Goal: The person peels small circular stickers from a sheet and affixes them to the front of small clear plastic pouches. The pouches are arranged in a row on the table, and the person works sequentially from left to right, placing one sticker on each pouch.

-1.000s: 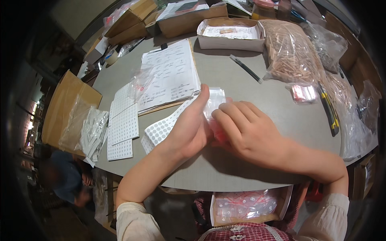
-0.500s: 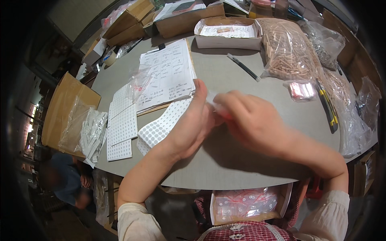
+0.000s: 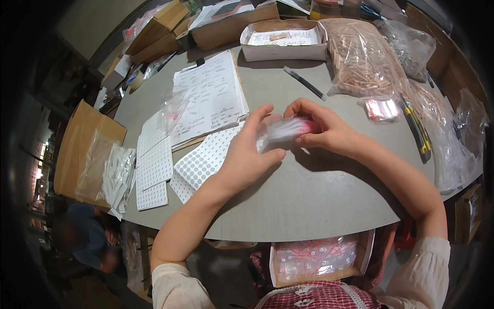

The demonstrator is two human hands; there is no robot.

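Observation:
A blurred bundle of small clear plastic zip bags with red edges (image 3: 286,130) is held between my hands above the table. My right hand (image 3: 329,130) grips its red end, thumb below and fingers above. My left hand (image 3: 246,152) is cupped around the other end, with thumb and fingers spread apart; the clear ends of the bags lie near or against its palm. Beneath my left forearm are white sheets of round grey stickers (image 3: 198,167). An open box of similar red-edged bags (image 3: 314,260), with small round pieces showing in them, sits below the table edge.
Written papers on a clipboard (image 3: 208,98) lie left of centre. Beyond are a white box (image 3: 284,51) and a pen (image 3: 304,82). To the right are a bag of wooden dowels (image 3: 360,59), a small red-edged packet (image 3: 381,109) and a yellow-black cutter (image 3: 416,126). Another person (image 3: 90,234) is at lower left.
My right hand has shifted right and turned, bringing the bag bundle into view. My left hand has opened from an upright flat pose, its thumb now lower. The view has shifted slightly.

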